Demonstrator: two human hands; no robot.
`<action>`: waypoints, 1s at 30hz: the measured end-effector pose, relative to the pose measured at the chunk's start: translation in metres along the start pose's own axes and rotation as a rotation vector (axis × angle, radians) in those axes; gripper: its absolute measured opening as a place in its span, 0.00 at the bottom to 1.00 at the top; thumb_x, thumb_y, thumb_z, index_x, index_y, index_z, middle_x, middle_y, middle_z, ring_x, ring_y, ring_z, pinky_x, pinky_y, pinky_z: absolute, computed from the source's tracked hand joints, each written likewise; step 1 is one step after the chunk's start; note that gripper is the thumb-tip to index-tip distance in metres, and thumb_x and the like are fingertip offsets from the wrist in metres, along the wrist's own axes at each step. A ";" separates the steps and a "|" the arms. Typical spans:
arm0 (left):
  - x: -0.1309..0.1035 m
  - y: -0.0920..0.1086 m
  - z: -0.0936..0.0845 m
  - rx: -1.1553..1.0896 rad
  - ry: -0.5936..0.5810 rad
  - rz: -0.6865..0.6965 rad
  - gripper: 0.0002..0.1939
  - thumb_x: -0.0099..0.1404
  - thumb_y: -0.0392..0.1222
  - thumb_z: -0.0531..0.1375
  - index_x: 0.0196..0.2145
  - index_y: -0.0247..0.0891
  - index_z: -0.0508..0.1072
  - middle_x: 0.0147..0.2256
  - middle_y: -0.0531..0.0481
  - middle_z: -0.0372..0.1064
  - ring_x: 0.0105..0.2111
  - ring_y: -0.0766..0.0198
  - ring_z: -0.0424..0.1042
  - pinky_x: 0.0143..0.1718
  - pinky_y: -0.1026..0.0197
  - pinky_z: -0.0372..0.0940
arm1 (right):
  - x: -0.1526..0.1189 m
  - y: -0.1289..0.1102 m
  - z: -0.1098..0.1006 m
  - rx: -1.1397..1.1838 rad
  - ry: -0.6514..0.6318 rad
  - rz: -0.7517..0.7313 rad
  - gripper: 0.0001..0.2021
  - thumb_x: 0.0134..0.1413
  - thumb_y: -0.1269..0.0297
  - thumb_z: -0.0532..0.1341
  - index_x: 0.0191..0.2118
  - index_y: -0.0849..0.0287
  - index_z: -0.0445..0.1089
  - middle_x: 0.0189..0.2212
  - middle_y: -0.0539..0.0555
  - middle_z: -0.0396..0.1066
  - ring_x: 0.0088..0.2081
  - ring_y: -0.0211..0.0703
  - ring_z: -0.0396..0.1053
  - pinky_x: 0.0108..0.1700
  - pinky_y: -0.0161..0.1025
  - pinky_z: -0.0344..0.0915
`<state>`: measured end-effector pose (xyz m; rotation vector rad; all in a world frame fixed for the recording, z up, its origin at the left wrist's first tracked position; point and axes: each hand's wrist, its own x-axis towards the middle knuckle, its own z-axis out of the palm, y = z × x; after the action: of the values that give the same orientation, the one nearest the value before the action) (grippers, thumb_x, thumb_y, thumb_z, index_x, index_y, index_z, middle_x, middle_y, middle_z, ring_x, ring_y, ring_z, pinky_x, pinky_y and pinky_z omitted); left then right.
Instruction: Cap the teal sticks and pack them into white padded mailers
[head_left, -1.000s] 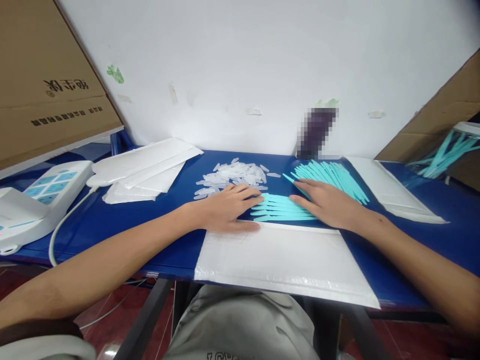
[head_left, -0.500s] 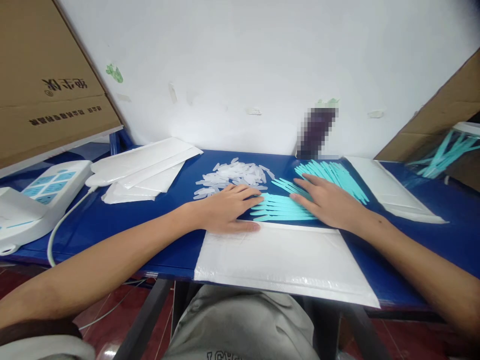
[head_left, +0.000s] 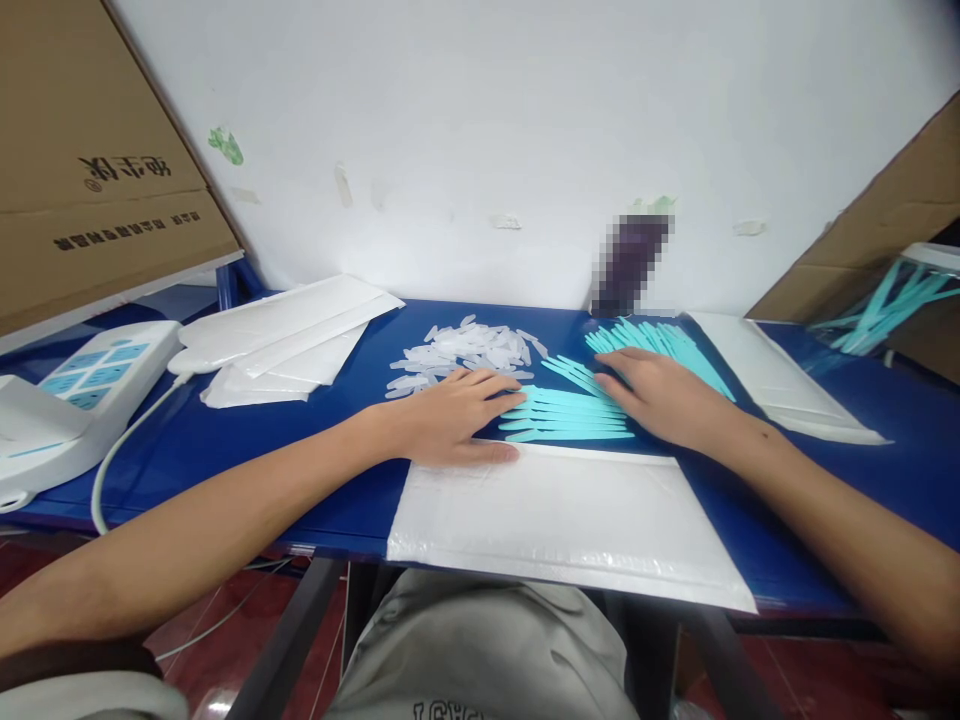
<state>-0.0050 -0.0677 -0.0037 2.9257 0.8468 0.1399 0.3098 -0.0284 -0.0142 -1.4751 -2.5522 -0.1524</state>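
Note:
Several flat turquoise sticks (head_left: pixel 574 412) lie side by side in a row behind a white padded envelope (head_left: pixel 570 520). My left hand (head_left: pixel 457 415) rests flat, its fingertips at the left ends of that row and its thumb along the envelope's upper edge. Over the right side of the sticks, my right hand (head_left: pixel 660 395) has thumb and forefinger apart, with nothing visible between them. Beneath and behind its fingers spreads a looser heap of turquoise sticks (head_left: pixel 675 350). A pile of small translucent white pieces (head_left: pixel 484 345) sits beyond my left hand.
On the left are stacked white envelopes (head_left: pixel 300 330), a white power strip (head_left: pixel 112 365) with a cable, and a cardboard box (head_left: pixel 97 110). Another envelope (head_left: pixel 795 385) lies at right, near a clear container of turquoise sticks (head_left: pixel 892 305). A pixelated dark object (head_left: pixel 634 265) leans against the wall.
My right hand has shifted slightly right, its thumb drawing back and uncovering more of the right ends of the row. My left hand stays in place.

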 end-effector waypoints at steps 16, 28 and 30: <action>-0.002 0.000 -0.001 -0.022 0.005 0.004 0.36 0.75 0.64 0.48 0.69 0.37 0.56 0.68 0.37 0.55 0.65 0.45 0.57 0.64 0.45 0.53 | 0.006 0.028 0.005 0.015 0.170 0.109 0.23 0.57 0.72 0.52 0.52 0.65 0.79 0.47 0.65 0.79 0.47 0.62 0.77 0.53 0.55 0.71; -0.001 0.001 0.000 -0.019 0.013 0.020 0.35 0.75 0.62 0.49 0.69 0.35 0.56 0.68 0.38 0.55 0.66 0.47 0.56 0.63 0.48 0.53 | 0.008 0.015 0.003 -0.117 0.047 -0.094 0.28 0.70 0.54 0.46 0.45 0.67 0.80 0.46 0.66 0.77 0.49 0.62 0.70 0.55 0.59 0.65; 0.000 0.002 -0.001 -0.018 0.009 0.016 0.35 0.75 0.62 0.49 0.69 0.35 0.56 0.68 0.38 0.55 0.66 0.47 0.56 0.63 0.48 0.53 | 0.007 0.009 0.004 -0.102 0.056 -0.126 0.30 0.71 0.52 0.44 0.45 0.66 0.80 0.49 0.65 0.76 0.52 0.63 0.68 0.56 0.60 0.63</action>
<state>-0.0045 -0.0691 -0.0028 2.9176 0.8191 0.1619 0.3137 -0.0174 -0.0163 -1.3225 -2.6275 -0.3414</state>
